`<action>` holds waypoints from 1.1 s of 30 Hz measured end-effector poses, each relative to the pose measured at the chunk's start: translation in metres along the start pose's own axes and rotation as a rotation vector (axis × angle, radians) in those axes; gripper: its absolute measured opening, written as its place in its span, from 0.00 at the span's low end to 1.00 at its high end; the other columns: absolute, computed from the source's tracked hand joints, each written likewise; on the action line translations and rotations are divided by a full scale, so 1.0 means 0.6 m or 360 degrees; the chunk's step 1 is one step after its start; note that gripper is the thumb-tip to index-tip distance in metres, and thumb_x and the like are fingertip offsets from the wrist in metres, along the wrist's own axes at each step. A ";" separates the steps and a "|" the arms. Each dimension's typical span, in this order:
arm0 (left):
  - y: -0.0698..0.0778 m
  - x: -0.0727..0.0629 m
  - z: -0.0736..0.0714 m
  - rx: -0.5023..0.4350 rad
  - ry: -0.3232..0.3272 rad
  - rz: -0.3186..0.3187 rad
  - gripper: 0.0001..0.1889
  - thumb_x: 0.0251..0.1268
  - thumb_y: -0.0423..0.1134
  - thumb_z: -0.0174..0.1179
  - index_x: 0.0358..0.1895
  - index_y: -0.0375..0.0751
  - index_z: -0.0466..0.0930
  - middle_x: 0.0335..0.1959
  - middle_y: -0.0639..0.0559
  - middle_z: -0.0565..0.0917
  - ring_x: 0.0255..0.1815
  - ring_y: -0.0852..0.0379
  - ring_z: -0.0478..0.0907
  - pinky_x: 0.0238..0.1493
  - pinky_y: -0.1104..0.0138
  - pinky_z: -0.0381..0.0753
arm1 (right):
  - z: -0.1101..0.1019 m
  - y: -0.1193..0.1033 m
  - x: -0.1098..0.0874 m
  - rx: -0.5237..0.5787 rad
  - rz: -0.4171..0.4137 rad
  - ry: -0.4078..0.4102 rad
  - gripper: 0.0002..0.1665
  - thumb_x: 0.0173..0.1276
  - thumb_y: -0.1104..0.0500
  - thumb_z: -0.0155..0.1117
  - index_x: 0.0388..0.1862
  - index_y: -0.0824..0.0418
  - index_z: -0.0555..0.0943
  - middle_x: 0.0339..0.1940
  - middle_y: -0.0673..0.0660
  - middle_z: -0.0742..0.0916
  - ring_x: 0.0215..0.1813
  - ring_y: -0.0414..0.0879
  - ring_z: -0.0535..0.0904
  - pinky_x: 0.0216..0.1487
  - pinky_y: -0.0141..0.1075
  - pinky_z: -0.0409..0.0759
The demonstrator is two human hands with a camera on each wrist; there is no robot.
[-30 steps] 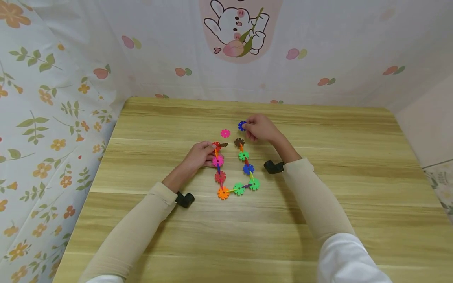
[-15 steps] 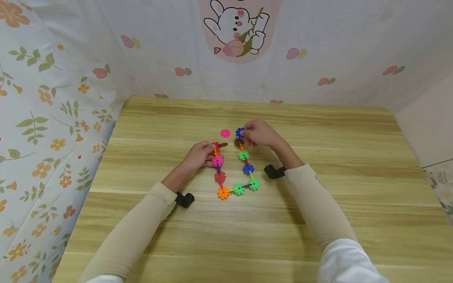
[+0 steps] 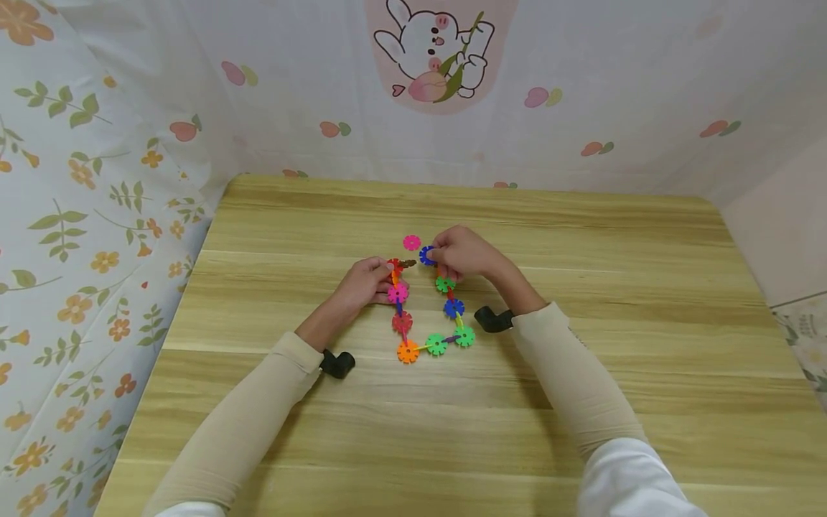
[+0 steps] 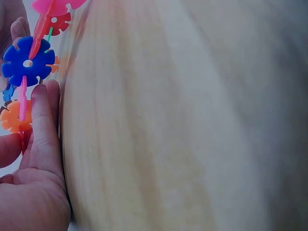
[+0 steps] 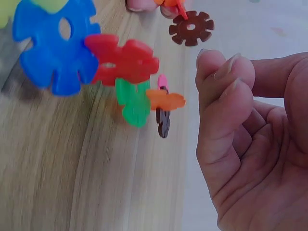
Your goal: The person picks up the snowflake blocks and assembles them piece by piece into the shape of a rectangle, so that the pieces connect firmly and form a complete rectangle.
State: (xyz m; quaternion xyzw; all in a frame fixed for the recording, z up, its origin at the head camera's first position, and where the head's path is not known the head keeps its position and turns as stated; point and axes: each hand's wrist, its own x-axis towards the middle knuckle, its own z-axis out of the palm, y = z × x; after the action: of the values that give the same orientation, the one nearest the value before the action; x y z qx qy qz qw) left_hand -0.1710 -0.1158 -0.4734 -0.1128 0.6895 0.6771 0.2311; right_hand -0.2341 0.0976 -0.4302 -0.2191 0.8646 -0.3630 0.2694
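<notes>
A U-shaped chain of notched plastic snowflake discs lies on the table, with an orange disc at its near left corner and a green disc at its near right. My left hand pinches the red disc at the chain's far left end. From that red disc a brown disc sticks out toward the right. My right hand pinches a loose blue disc between thumb and fingers, just right of the brown one. In the head view this hand covers the dark brown disc ending the chain's right side.
A single pink disc lies on the wooden table beyond the chain. Black wrist cameras are strapped at both cuffs. A patterned curtain hangs along the table's far edge.
My right hand has brought the blue disc nearer and to the left, close to the brown disc on the left side. The left hand keeps its place on the red disc.
</notes>
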 end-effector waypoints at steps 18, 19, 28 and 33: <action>0.002 0.001 -0.001 0.0038 -0.0006 0.0002 0.12 0.79 0.40 0.44 0.44 0.33 0.72 0.28 0.51 0.72 0.25 0.61 0.72 0.29 0.72 0.82 | 0.016 -0.011 0.011 0.0044 0.0056 -0.0099 0.23 0.76 0.57 0.51 0.19 0.63 0.77 0.15 0.56 0.81 0.14 0.46 0.76 0.22 0.40 0.81; 0.002 0.001 -0.001 0.0034 -0.0010 0.0010 0.12 0.79 0.39 0.44 0.45 0.33 0.72 0.28 0.51 0.74 0.25 0.61 0.74 0.30 0.71 0.83 | 0.016 -0.013 0.012 0.0050 0.0059 -0.0110 0.23 0.76 0.57 0.50 0.20 0.63 0.77 0.15 0.56 0.81 0.15 0.46 0.76 0.22 0.39 0.80; -0.002 0.001 -0.001 -0.0005 -0.0053 0.0060 0.11 0.79 0.37 0.43 0.37 0.35 0.68 0.23 0.51 0.67 0.24 0.60 0.68 0.26 0.72 0.80 | 0.015 -0.014 0.018 0.0241 0.0129 -0.0182 0.21 0.76 0.59 0.49 0.21 0.64 0.73 0.15 0.56 0.80 0.14 0.44 0.73 0.19 0.34 0.76; -0.002 0.003 -0.001 0.0014 -0.0039 0.0057 0.11 0.79 0.38 0.43 0.39 0.35 0.70 0.25 0.51 0.77 0.24 0.62 0.73 0.27 0.72 0.81 | 0.018 -0.016 0.018 0.0236 0.0127 -0.0149 0.21 0.76 0.60 0.49 0.21 0.64 0.74 0.15 0.56 0.80 0.14 0.44 0.73 0.18 0.33 0.75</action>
State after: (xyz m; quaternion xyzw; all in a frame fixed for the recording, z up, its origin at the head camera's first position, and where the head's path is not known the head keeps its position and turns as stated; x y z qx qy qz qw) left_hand -0.1720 -0.1165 -0.4754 -0.0911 0.6916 0.6793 0.2279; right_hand -0.2337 0.0795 -0.4328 -0.1808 0.8299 -0.4044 0.3391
